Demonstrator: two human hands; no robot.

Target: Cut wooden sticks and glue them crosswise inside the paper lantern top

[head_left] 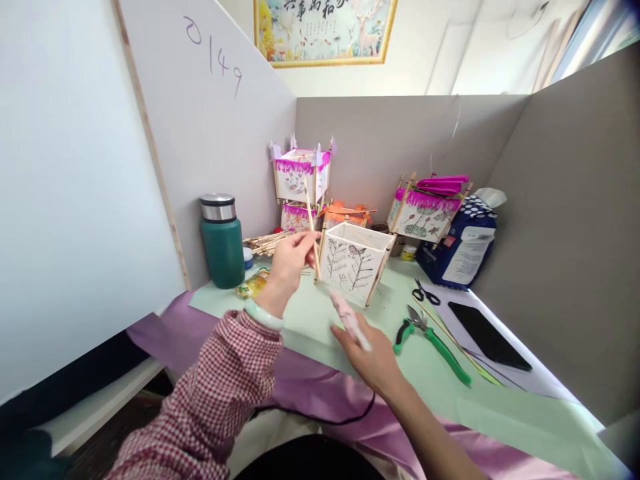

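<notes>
My left hand pinches a thin pale wooden stick, which stands nearly upright beside a small white lantern frame. The frame has an open top, wooden corner posts and dark plant drawings on its side. My right hand is in front of the frame and apart from it, with the thumb away from the pointing index finger. That finger seems wrapped in a pinkish-white covering; what the covering is I cannot tell. The other fingers of this hand are mostly hidden.
Behind stand a two-tier lantern and a tilted lantern, both with magenta fringe. A green bottle and stick bundle are left. Pliers, scissors, a phone and a tissue pack are right.
</notes>
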